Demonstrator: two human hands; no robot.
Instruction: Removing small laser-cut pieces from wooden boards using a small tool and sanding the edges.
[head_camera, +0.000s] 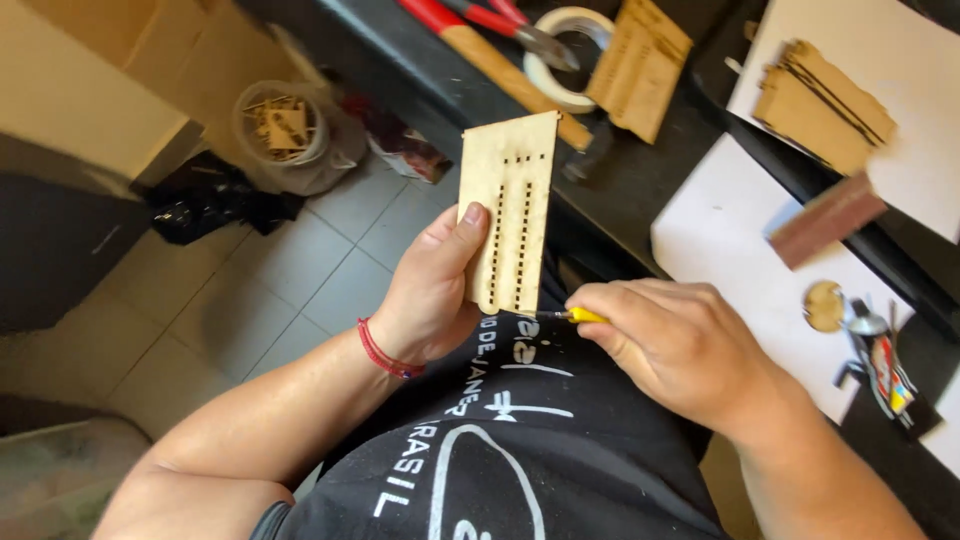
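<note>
My left hand (432, 290) holds a thin, pale wooden panel (508, 205) upright, thumb pressed on its face. The panel has rows of small laser-cut slots. A red cord bracelet circles my left wrist. My right hand (680, 345) grips a small yellow-handled knife (572, 316), its dark tip touching the panel's lower edge. Both hands are over my lap, above a black printed shirt.
A dark workbench (640, 170) runs along the right with red-handled pliers (490, 18), a tape roll (560, 50), stacks of cut wooden pieces (825, 105), white sheets (740, 250), a brown block (827, 220). A plastic bag of wood scraps (285, 135) sits on the tiled floor.
</note>
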